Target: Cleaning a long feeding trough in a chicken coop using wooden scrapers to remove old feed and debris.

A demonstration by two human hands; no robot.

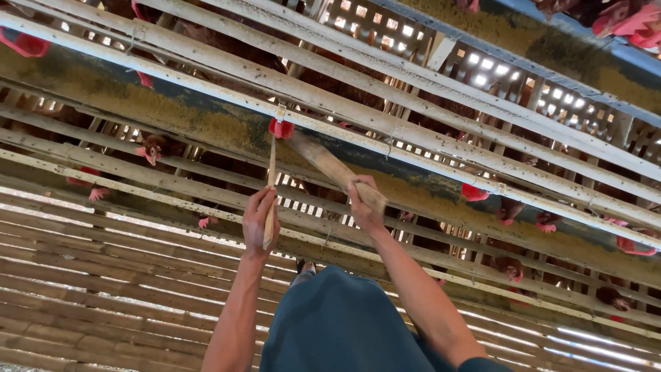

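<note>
Across the whole far side, a long bamboo cage row (427,83) is running from the left edge to the right edge, its slats tilting through the view. Below it, a feed trough (172,117) is stretching along the row, carrying a band of yellowish grain. Brown hens (153,148) with red combs are poking their heads out between the bars at several places, left and right. Nearer, a slatted bamboo floor (89,289) is filling the lower left, with light showing through its gaps. At the near bottom centre, the person's dark green trouser leg (344,324) is rising into view.

Between the two forearms, a flat wooden board (330,165) is slanting up and to the left toward the trough, its upper end lying just beside a red comb. The right hand (365,203) is closing its grip around the lower end of this board, fingers wrapping over the edge. Just to the left, the left hand (260,220) is holding a thin wooden stick (271,186) in a narrow grip, the stick standing nearly upright, its top reaching the trough's edge and its lower end showing below the palm.
</note>
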